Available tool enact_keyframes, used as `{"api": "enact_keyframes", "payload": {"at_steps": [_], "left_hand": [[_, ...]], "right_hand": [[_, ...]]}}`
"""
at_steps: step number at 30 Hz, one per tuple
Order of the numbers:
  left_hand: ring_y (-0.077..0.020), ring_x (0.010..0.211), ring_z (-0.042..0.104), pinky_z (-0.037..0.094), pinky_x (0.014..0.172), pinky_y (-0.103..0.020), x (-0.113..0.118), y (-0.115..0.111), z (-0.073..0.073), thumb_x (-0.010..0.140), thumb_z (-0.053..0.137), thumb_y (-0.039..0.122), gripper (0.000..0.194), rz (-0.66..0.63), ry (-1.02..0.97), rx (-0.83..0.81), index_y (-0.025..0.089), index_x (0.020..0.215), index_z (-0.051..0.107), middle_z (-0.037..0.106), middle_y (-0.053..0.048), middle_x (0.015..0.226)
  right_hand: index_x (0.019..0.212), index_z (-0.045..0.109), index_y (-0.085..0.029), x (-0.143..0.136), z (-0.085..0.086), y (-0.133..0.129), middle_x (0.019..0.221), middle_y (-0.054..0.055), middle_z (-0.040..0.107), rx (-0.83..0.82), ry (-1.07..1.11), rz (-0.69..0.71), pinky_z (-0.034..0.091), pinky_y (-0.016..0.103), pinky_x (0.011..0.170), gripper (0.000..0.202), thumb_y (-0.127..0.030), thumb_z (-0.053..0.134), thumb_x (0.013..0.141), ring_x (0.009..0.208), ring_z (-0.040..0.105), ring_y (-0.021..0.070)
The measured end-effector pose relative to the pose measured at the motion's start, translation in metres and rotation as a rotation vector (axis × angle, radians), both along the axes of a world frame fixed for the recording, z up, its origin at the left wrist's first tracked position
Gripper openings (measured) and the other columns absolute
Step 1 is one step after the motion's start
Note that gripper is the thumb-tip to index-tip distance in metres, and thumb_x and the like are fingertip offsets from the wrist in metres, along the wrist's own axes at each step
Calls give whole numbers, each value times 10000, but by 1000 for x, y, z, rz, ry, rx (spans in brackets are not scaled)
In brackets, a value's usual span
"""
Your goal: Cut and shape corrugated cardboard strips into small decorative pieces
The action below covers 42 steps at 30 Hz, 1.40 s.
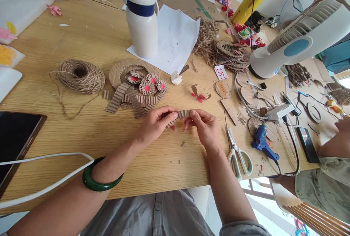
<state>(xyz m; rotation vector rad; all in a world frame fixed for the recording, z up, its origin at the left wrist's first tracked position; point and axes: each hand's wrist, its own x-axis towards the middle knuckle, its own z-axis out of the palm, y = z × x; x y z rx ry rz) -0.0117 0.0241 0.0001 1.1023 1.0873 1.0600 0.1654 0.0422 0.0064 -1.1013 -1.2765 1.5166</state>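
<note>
Between my two hands, low over the wooden table, is a strip of corrugated cardboard point(183, 114). My left hand point(156, 121) pinches its left part between thumb and fingers. At the other end my right hand point(201, 123) pinches it, thumb on top. Just beyond my left hand lie loose corrugated strips point(120, 97) and a round cardboard piece point(116, 70). On that pile sit several pleated cardboard flowers point(147, 88) with red centres. A ball of twine point(79, 76) rests to their left. Scissors point(237, 154) lie partly open beside my right forearm.
A white thermos jug point(142, 20) stands on white paper point(175, 39) at the back. On the right are a blue glue gun point(264, 143) with cables, a white fan point(298, 35) and cardboard scraps. A phone point(19, 141) lies left. Another person's hand point(339, 134) shows at the right edge.
</note>
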Motion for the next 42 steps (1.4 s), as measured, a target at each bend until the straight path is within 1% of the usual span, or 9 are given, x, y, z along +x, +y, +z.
{"api": "enact_keyframes", "payload": {"at_steps": [7,12,16,20,23,28,31,37,42], "left_hand": [[-148,657,654,533,639,-254,1,-2,-2,840,687,382,218,4,61,58,175,906,673,686,-13,774],[-158,787,654,540,686,-261,1,-2,-2,851,653,230,76,110,260,324,188,908,678,669,-45,925],[-184,927,643,520,866,-314,0,-2,3,848,607,112,133,189,418,573,200,861,705,672,-53,915],[-177,915,641,521,868,-313,0,-4,4,826,577,59,214,207,483,647,215,856,720,671,-45,924],[-180,957,641,523,878,-301,0,-4,3,821,572,67,243,191,422,575,208,943,727,681,-53,988],[-198,1022,654,542,840,-285,-2,-5,4,879,581,233,413,11,77,181,175,1287,614,693,-83,1136],[-190,960,664,537,804,-272,-2,-5,3,894,610,341,412,-9,-4,61,174,1269,636,718,-69,1057],[-161,934,656,529,822,-249,-1,-4,-2,864,686,305,258,25,49,173,187,1091,719,705,-54,1066],[-158,956,656,532,847,-247,0,-4,-2,869,679,274,241,22,28,197,189,1092,713,699,-47,1081]], "right_hand": [[755,688,-183,-2,4,-1,620,-5,663,34,-38,2,524,260,525,290,-453,684,860,500,599,119],[856,689,-191,0,2,-3,554,-30,646,26,-10,-51,449,223,417,264,-453,662,881,398,548,99],[945,668,-188,1,0,-2,699,14,712,-81,137,22,555,268,503,402,-569,541,920,514,654,134],[889,645,-175,0,0,-1,711,13,716,-162,143,169,576,277,526,361,-533,663,854,515,665,135],[867,635,-183,-1,-1,-1,691,-14,699,-131,112,139,562,251,521,258,-408,750,816,501,655,120],[859,640,-192,-2,-2,0,726,-29,653,2,49,-37,535,226,500,231,-376,765,799,505,595,86],[904,643,-196,-1,-1,-1,803,-12,660,82,-4,-41,514,201,509,216,-359,752,815,545,568,70],[1093,610,-237,0,1,-1,897,-1,624,51,112,17,542,209,523,330,-316,759,809,676,581,107],[1003,633,-213,0,-3,1,842,-4,635,-43,109,80,552,225,545,290,-341,779,788,636,583,102]]}}
